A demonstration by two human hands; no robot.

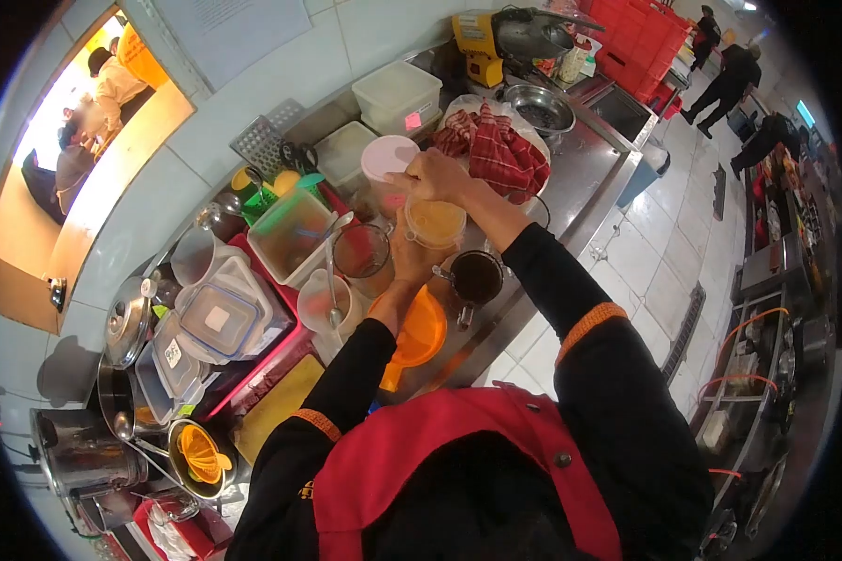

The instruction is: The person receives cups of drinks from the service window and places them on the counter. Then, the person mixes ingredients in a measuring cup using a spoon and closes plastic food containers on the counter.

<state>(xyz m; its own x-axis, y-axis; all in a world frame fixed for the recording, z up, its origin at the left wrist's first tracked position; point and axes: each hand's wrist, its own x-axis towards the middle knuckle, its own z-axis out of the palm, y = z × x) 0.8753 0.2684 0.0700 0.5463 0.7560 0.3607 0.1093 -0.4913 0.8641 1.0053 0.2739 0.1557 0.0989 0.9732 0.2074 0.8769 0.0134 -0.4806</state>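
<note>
Around a clear round container with orange-yellow contents, my left hand is closed at its lower left side. Above its rim, my right hand has its fingers bent together; whatever they hold is too small to make out. Just behind stands a tub with a pale pink lid. A sieve and a clear jug with a spoon are to the left. Nearer me are a dark-filled pot and an orange funnel-like bowl.
A red checked cloth and a steel bowl lie at the right back. Stacked lidded containers crowd the left. A yellow machine stands at the wall. Several people are in the distance.
</note>
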